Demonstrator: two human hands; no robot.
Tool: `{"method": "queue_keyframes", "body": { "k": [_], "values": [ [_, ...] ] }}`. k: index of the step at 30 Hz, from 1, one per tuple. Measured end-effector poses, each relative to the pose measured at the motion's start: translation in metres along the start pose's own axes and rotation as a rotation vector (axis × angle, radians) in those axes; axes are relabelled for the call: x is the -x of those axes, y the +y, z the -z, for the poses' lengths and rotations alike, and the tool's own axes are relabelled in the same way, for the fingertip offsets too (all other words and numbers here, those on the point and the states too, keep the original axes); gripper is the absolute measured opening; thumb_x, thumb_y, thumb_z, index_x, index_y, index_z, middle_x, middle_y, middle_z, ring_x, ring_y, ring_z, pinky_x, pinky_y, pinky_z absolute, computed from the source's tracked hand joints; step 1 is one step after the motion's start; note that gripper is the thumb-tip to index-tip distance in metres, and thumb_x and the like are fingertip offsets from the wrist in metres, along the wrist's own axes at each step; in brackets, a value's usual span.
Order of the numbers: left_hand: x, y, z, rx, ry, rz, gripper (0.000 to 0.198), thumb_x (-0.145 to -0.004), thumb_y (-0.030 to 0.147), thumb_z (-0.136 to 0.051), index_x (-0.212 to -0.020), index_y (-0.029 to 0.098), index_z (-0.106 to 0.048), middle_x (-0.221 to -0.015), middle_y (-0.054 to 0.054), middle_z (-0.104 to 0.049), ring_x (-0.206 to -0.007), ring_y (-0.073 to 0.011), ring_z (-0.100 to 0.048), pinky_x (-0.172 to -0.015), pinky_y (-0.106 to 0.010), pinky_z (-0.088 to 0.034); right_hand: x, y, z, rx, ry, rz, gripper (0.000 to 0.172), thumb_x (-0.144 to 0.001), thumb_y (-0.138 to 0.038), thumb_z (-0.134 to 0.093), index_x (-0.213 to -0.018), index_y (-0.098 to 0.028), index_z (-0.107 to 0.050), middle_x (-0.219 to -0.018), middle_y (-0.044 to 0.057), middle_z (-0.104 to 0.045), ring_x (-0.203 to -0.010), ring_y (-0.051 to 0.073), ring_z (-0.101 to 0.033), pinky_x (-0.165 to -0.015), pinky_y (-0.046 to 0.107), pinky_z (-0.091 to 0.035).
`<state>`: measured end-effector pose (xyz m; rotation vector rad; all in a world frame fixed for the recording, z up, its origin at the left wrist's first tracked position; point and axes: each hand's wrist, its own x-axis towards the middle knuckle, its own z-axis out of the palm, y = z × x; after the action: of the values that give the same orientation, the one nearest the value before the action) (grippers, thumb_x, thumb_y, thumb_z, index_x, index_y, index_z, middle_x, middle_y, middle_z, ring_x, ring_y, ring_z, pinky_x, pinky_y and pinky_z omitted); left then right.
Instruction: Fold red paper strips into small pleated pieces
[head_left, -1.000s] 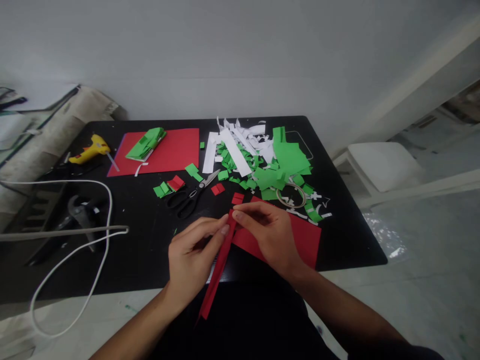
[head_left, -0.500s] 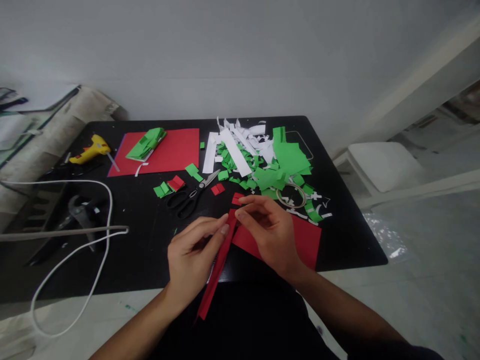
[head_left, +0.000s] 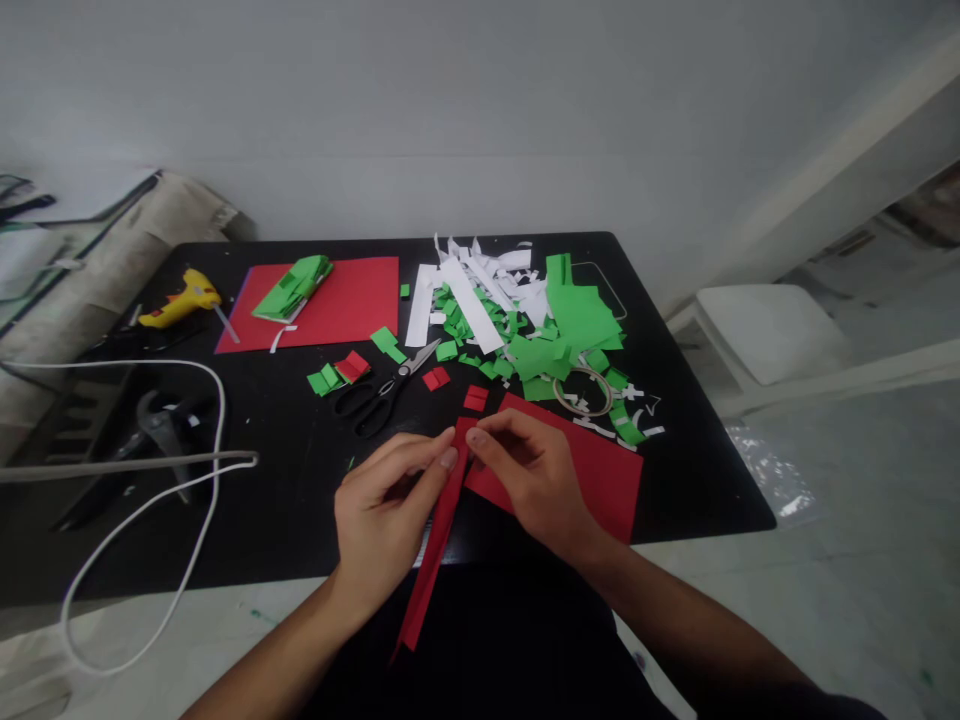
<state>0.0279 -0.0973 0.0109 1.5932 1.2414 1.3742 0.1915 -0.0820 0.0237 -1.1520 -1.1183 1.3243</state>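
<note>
My left hand (head_left: pixel 382 510) and my right hand (head_left: pixel 529 475) both pinch the top end of a long red paper strip (head_left: pixel 431 555), which hangs down toward me over the near edge of the black table (head_left: pixel 285 500). Under my right hand lies a red paper sheet (head_left: pixel 600 470). Just beyond my fingers sit small red cut squares (head_left: pixel 475 397) and black-handled scissors (head_left: pixel 382 388).
A heap of green and white paper scraps (head_left: pixel 525 320) and a tape ring (head_left: pixel 583 390) lie at the back right. A second red sheet (head_left: pixel 330 300) with folded green paper, a yellow glue gun (head_left: pixel 178 300) and a white cable (head_left: pixel 150 500) are at the left. A white chair (head_left: pixel 757 330) stands right.
My right hand's fingers shifted slightly down and in along the strip's top end. The left hand and the strip have barely moved.
</note>
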Motion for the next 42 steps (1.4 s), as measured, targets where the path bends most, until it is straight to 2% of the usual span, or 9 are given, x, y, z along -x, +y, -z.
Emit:
{"method": "queue_keyframes", "body": {
  "k": [9,14,18,21,24,30,35,39,42],
  "values": [
    [0.002,-0.001,0.000,0.005,-0.003,0.020,0.022,-0.091,0.015,-0.076,-0.109,0.028,-0.083,-0.091,0.000,-0.075,-0.073,-0.0091,-0.064,-0.061,-0.019,-0.048,0.002,0.000,-0.001,0.021,-0.044,-0.065,0.027,-0.087,-0.045,-0.077,-0.083,-0.020,-0.070,-0.074,0.001,-0.069,-0.068,0.015,-0.065,-0.063,0.026,-0.055],
    [-0.004,0.003,0.002,0.091,-0.014,0.149,0.022,-0.091,0.023,-0.077,-0.112,0.020,-0.077,-0.082,-0.001,-0.076,-0.070,-0.0117,-0.069,-0.066,-0.021,-0.055,-0.003,-0.006,0.006,0.086,-0.076,-0.050,0.028,-0.086,-0.045,-0.078,-0.079,-0.020,-0.071,-0.073,0.001,-0.070,-0.068,0.015,-0.064,-0.064,0.027,-0.054],
    [-0.020,0.008,0.011,0.138,-0.146,0.219,0.026,-0.098,0.036,-0.066,-0.114,0.015,-0.072,-0.077,-0.003,-0.074,-0.072,-0.0156,-0.072,-0.071,-0.025,-0.059,-0.008,-0.010,0.011,0.094,-0.164,-0.075,0.025,-0.086,-0.042,-0.078,-0.079,-0.019,-0.072,-0.077,0.001,-0.072,-0.072,0.016,-0.066,-0.068,0.028,-0.054],
    [-0.032,0.009,0.016,0.048,-0.285,0.256,0.025,-0.097,0.039,-0.067,-0.092,0.016,-0.074,-0.072,-0.001,-0.070,-0.064,-0.0128,-0.066,-0.061,-0.021,-0.053,-0.011,-0.011,0.012,0.126,-0.261,-0.106,0.022,-0.088,-0.038,-0.076,-0.081,-0.017,-0.072,-0.078,0.002,-0.071,-0.073,0.015,-0.065,-0.068,0.028,-0.052],
    [-0.038,0.007,0.015,0.012,-0.349,0.280,0.026,-0.095,0.038,-0.069,-0.080,0.016,-0.071,-0.062,0.002,-0.061,-0.056,-0.0101,-0.056,-0.053,-0.019,-0.046,-0.012,-0.011,0.010,0.161,-0.303,-0.106,0.021,-0.092,-0.033,-0.071,-0.079,-0.017,-0.070,-0.077,0.001,-0.069,-0.073,0.014,-0.064,-0.069,0.027,-0.051],
    [-0.035,0.001,0.012,0.164,-0.205,0.347,0.026,-0.093,0.038,-0.071,-0.080,0.016,-0.067,-0.063,0.001,-0.064,-0.052,-0.0101,-0.057,-0.052,-0.021,-0.047,-0.006,-0.002,0.002,-0.183,-0.361,-0.359,0.028,-0.091,-0.043,-0.074,-0.095,-0.017,-0.066,-0.081,0.002,-0.075,-0.072,0.016,-0.074,-0.076,0.033,-0.061],
    [-0.033,-0.003,0.019,0.172,-0.178,0.392,0.025,-0.092,0.037,-0.071,-0.080,0.016,-0.066,-0.066,-0.001,-0.067,-0.054,-0.0118,-0.061,-0.055,-0.023,-0.051,-0.007,0.000,0.009,-0.052,-0.393,-0.300,0.031,-0.094,-0.044,-0.071,-0.088,-0.014,-0.074,-0.079,0.004,-0.076,-0.062,0.011,-0.068,-0.065,0.025,-0.057],
    [-0.034,-0.007,0.025,0.106,-0.302,0.406,0.024,-0.093,0.040,-0.069,-0.095,0.016,-0.071,-0.063,0.000,-0.067,-0.054,-0.0131,-0.063,-0.055,-0.023,-0.053,-0.013,0.000,0.013,0.066,-0.449,-0.278,0.029,-0.095,-0.041,-0.070,-0.085,-0.014,-0.076,-0.079,0.004,-0.077,-0.061,0.011,-0.065,-0.061,0.024,-0.054],
    [-0.034,-0.011,0.029,0.088,-0.422,0.415,0.026,-0.092,0.042,-0.072,-0.091,0.016,-0.073,-0.064,0.000,-0.068,-0.053,-0.0121,-0.063,-0.052,-0.021,-0.052,-0.015,0.002,0.013,0.107,-0.478,-0.293,0.029,-0.095,-0.040,-0.070,-0.082,-0.014,-0.075,-0.077,0.004,-0.076,-0.060,0.011,-0.063,-0.059,0.023,-0.054]
  ]
}}
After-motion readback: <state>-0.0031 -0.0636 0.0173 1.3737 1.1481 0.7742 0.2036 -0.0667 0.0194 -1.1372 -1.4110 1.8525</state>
